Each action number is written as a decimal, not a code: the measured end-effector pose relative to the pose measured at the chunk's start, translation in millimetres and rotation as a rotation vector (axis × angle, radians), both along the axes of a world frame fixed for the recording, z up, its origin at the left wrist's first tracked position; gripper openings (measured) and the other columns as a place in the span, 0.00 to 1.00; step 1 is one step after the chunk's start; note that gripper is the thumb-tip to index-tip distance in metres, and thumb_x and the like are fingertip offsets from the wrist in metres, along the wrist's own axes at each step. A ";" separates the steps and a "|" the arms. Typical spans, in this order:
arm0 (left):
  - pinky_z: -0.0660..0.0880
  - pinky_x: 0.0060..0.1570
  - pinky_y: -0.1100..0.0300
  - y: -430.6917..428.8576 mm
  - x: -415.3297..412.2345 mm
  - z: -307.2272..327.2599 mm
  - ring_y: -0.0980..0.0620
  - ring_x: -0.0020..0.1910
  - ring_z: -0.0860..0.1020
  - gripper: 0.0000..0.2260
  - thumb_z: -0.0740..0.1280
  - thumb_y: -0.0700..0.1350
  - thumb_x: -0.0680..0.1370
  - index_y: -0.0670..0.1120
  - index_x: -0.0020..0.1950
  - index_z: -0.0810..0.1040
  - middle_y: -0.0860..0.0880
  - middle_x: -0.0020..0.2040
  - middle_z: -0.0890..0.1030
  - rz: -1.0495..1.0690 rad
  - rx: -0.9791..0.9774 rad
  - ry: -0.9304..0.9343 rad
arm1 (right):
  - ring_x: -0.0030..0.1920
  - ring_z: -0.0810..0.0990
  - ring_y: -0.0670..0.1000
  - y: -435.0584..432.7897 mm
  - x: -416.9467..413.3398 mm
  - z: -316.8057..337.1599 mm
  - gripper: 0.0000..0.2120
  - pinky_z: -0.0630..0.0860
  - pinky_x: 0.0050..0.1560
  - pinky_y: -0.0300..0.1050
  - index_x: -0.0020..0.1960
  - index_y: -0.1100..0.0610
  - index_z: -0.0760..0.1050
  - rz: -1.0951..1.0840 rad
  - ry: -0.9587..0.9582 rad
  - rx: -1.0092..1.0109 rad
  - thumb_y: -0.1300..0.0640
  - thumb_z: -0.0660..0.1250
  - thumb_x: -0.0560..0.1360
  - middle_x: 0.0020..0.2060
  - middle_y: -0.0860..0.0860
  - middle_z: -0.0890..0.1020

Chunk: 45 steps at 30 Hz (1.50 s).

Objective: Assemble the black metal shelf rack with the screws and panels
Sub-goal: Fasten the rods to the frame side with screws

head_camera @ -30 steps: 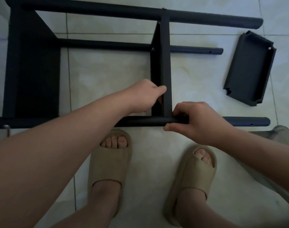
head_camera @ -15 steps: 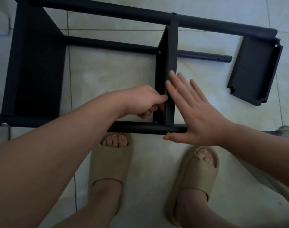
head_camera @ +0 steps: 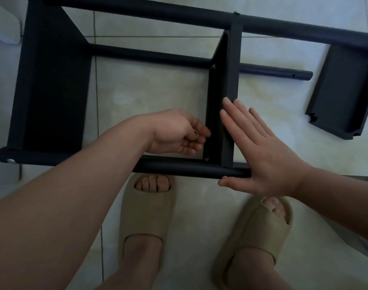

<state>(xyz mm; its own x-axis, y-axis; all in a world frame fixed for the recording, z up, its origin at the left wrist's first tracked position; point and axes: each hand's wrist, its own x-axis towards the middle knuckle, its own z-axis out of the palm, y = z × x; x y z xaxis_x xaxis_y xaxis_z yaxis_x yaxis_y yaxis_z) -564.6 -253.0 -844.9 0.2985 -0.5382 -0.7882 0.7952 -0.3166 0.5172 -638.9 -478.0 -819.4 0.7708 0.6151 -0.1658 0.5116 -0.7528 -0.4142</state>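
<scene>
The fingers (head_camera: 194, 141) of the left hand (head_camera: 174, 132) are curled, and a small shiny bit (head_camera: 196, 133) is pinched in them. It is too small for its kind to be told. The fingers (head_camera: 239, 120) of the right hand (head_camera: 262, 155) are held straight and flat, and nothing is gripped by them. They are pressed against the edge of the middle panel (head_camera: 231, 80), and the thumb is laid against the near pole (head_camera: 178, 167).

The rack (head_camera: 158, 13) is laid on its side on the floor (head_camera: 153, 97), just past the feet. An end panel (head_camera: 53, 84) is seen fixed between the poles on the left. The middle panel is set between the poles too. One screw (head_camera: 214, 66) is seen at its far corner and one more screw (head_camera: 207, 159) at its near corner. The other corners are hidden, so it cannot be told if they are done.

A loose panel (head_camera: 346, 91) is left on the floor at the right, close to the pole ends. A hole (head_camera: 293, 75) near the end of one pole is seen with no screw in it.

So it is judged that two panels are on and one is left. The last panel is yet to be put between the pole ends and screwed on. After that, the rack is to be stood up.
</scene>
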 end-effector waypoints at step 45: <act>0.76 0.37 0.67 -40.8 23.6 -13.8 0.56 0.35 0.78 0.07 0.66 0.37 0.79 0.43 0.45 0.83 0.49 0.37 0.82 -0.597 -0.003 0.147 | 0.83 0.46 0.59 1.4 -1.6 -1.4 0.52 0.55 0.79 0.66 0.82 0.64 0.51 -0.023 -0.020 0.021 0.30 0.64 0.74 0.82 0.59 0.49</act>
